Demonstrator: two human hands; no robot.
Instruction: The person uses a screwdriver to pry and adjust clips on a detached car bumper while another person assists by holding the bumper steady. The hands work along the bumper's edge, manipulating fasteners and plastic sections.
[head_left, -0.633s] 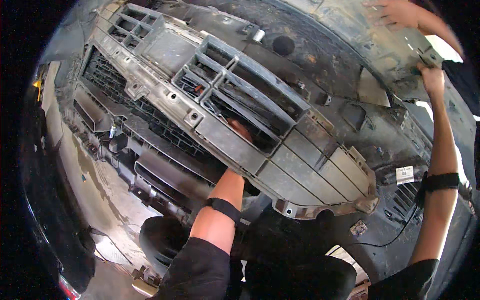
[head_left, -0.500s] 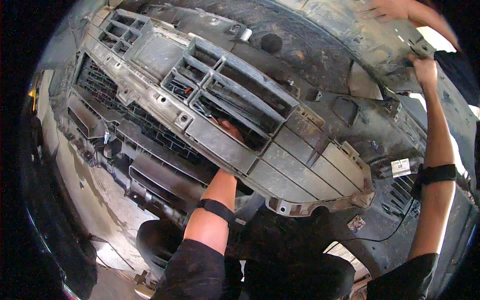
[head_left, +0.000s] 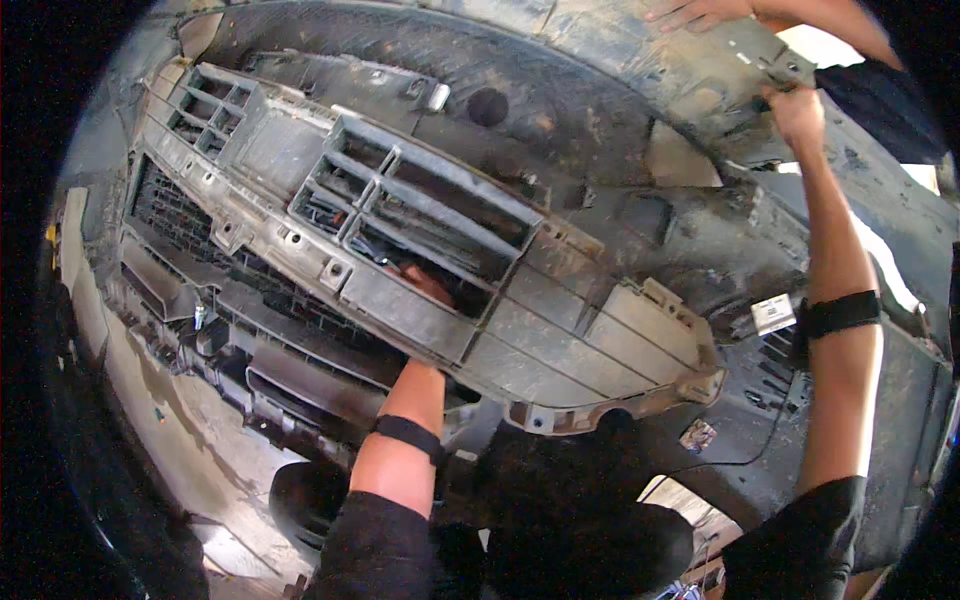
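While left hand (head_left: 425, 283) reaches behind grey panel (head_left: 520, 330), white square label (head_left: 772, 313) nearby

This is a car repair workshop, seen from under a raised vehicle. The whole frame is filled by the car's dirty underside (head_left: 560, 130), caked with dust and dried mud. Across the middle runs a grey plastic bumper carrier (head_left: 420, 270) with rectangular vent openings and ribbed panels. At the left of the frame, behind it, sit the dark slats of a grille (head_left: 190, 220). A black wheel-arch liner (head_left: 700, 90) curves over the upper right. At the lower left a tyre (head_left: 305, 495) shows, with a stained concrete floor (head_left: 180, 440) beside it. Loose wiring and a small tagged connector (head_left: 772, 313) hang at the right.
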